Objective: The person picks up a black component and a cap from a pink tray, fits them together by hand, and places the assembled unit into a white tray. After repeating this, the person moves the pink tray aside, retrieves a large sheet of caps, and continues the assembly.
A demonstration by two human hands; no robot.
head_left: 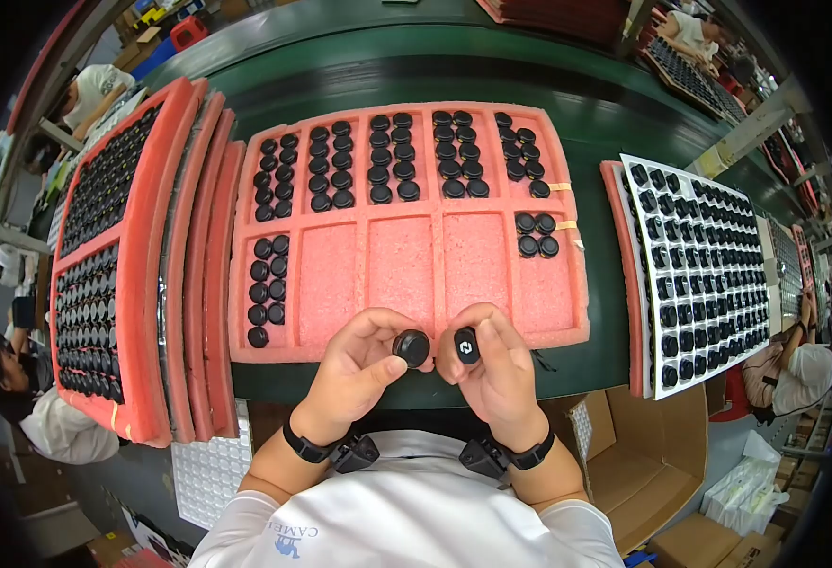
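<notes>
My left hand (357, 367) is closed on a round black cap-like piece (411, 348), thumb on its near rim. Beside it, my right hand (503, 371) grips a small black oval piece (466, 346) with a white mark on its face. The two pieces are apart, held over the near edge of a pink foam tray (399, 270). Round black parts (380, 158) stand in paired columns across its far compartments. More of them (259, 292) fill part of the near left compartment, and several (537, 235) sit in the near right one.
Pink foam trays (174, 275) full of black parts lean in a stack at the left. On the right, a white tray (664, 312) holds rows of black pieces. A cardboard box (657, 445) stands open below the green table (359, 71). Other people work around.
</notes>
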